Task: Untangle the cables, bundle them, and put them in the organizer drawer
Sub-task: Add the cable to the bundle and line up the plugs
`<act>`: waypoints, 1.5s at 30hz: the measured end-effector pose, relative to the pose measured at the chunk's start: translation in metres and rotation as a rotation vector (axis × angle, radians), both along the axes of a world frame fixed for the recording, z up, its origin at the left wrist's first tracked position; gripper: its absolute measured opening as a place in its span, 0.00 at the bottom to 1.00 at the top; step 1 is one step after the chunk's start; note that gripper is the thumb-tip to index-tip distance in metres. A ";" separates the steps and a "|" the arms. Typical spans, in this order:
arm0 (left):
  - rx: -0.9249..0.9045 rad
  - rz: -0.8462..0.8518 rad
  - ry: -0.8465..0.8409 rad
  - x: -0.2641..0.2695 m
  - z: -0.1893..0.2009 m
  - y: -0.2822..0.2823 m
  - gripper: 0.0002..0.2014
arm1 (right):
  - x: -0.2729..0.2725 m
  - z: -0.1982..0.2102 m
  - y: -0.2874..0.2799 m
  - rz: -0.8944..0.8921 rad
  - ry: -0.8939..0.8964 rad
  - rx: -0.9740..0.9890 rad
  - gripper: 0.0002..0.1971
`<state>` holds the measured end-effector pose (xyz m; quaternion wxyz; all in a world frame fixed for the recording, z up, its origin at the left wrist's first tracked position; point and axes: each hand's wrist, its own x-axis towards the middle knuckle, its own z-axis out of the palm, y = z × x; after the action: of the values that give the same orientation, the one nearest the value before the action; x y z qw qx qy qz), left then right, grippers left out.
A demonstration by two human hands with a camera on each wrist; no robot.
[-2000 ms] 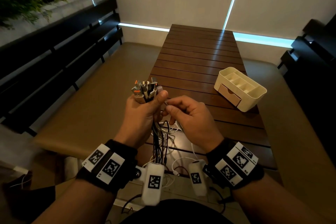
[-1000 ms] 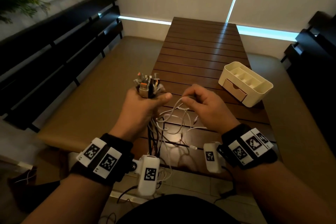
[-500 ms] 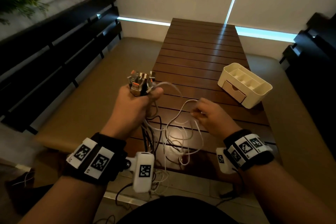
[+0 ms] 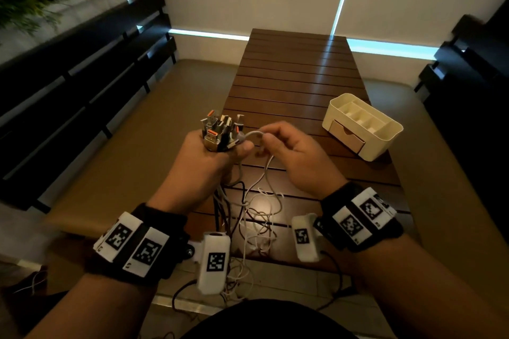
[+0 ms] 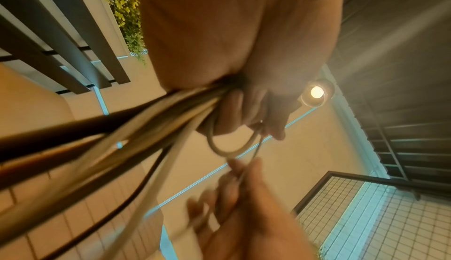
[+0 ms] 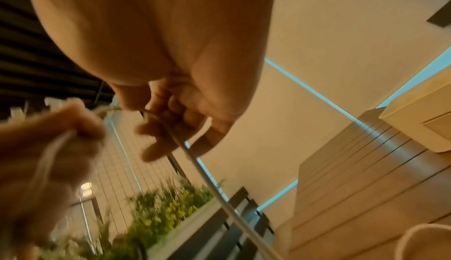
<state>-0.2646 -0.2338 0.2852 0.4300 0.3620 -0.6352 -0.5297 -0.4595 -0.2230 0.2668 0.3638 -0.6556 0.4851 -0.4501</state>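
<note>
At frame centre the left hand is clamped round a bundle of cables, plugs upward, while the right hand pinches one white cable beside it, above the counter, the cream organizer at right, its drawer closed.

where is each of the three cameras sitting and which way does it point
Head: worn on the head, looking forward and down at the slatted table, organizer, both forearms, left hand gripping the cable bundle, right hand pinching a white cable.
Left wrist: under the left palm, facing up past the fingers towards a ceiling lamp.
Right wrist: under the right palm, facing up along its fingers.
Shared: both wrist views show the opposite hand and the white cable.
</note>
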 end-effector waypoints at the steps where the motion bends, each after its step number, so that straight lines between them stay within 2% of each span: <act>1: -0.026 0.011 0.029 0.001 0.001 0.000 0.11 | 0.003 -0.004 -0.001 -0.010 0.051 -0.010 0.08; 4: -0.053 0.082 0.117 0.007 0.001 0.001 0.09 | -0.005 -0.032 -0.006 -0.115 0.205 0.029 0.12; 7: -0.011 0.169 0.172 0.014 -0.007 0.005 0.11 | -0.022 -0.057 -0.010 -0.204 0.153 0.155 0.11; 10: 0.084 0.184 0.016 0.023 -0.020 0.007 0.14 | -0.034 -0.050 -0.020 -0.303 0.016 0.151 0.09; 12: 0.183 0.157 -0.123 0.026 -0.031 0.008 0.10 | -0.041 -0.033 -0.027 -0.360 -0.046 0.048 0.09; 13: 0.214 0.161 -0.170 0.027 -0.035 0.009 0.08 | -0.045 -0.023 -0.029 -0.375 -0.019 -0.029 0.10; 15: 0.223 0.242 -0.195 0.028 -0.040 0.010 0.08 | -0.052 -0.008 -0.030 -0.337 0.122 -0.168 0.08; 17: 0.178 0.339 -0.178 0.028 -0.036 0.010 0.08 | -0.051 -0.002 -0.025 -0.215 0.275 -0.198 0.06; 20: 0.057 0.325 -0.171 0.020 -0.020 0.007 0.03 | -0.035 -0.011 -0.019 -0.037 0.413 -0.225 0.06; 24: -0.029 0.221 -0.155 -0.005 -0.009 0.008 0.08 | -0.009 -0.018 -0.016 0.025 0.429 -0.439 0.06; 27: 0.009 0.122 -0.154 -0.017 -0.013 0.006 0.04 | -0.003 -0.013 -0.015 0.025 0.422 -0.499 0.06; 30: 0.021 0.106 -0.160 -0.021 -0.015 0.006 0.09 | -0.005 -0.011 -0.012 0.032 0.438 -0.502 0.06; 33: -0.037 0.211 -0.104 -0.018 -0.009 0.007 0.08 | -0.014 -0.026 -0.016 -0.037 0.500 -0.431 0.05; 35: -0.019 0.283 0.006 -0.009 -0.002 0.004 0.06 | -0.030 -0.047 -0.022 -0.109 0.598 -0.270 0.04; 37: 0.005 0.305 0.079 0.003 0.003 -0.001 0.07 | -0.049 -0.063 -0.025 -0.144 0.865 0.019 0.04; 38: 0.015 0.301 0.075 0.008 0.005 -0.004 0.08 | -0.056 -0.066 -0.025 -0.147 1.017 0.151 0.07; 39: 0.026 0.295 0.055 0.011 0.005 -0.005 0.09 | -0.060 -0.066 -0.024 -0.155 1.094 0.229 0.08; 41: 0.039 0.304 -0.011 0.014 0.002 -0.008 0.08 | -0.061 -0.056 -0.022 -0.191 1.010 0.258 0.06; 42: 0.042 0.317 -0.045 0.014 -0.001 -0.009 0.07 | -0.059 -0.047 -0.021 -0.198 0.859 0.257 0.06; 45: 0.067 0.366 -0.129 0.015 -0.015 -0.012 0.05 | -0.053 -0.022 -0.017 -0.139 0.238 0.248 0.08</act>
<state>-0.2496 -0.2455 0.2700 0.4654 0.5188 -0.5670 -0.4391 -0.5125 -0.2402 0.2445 0.3498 -0.6192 0.6206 -0.3303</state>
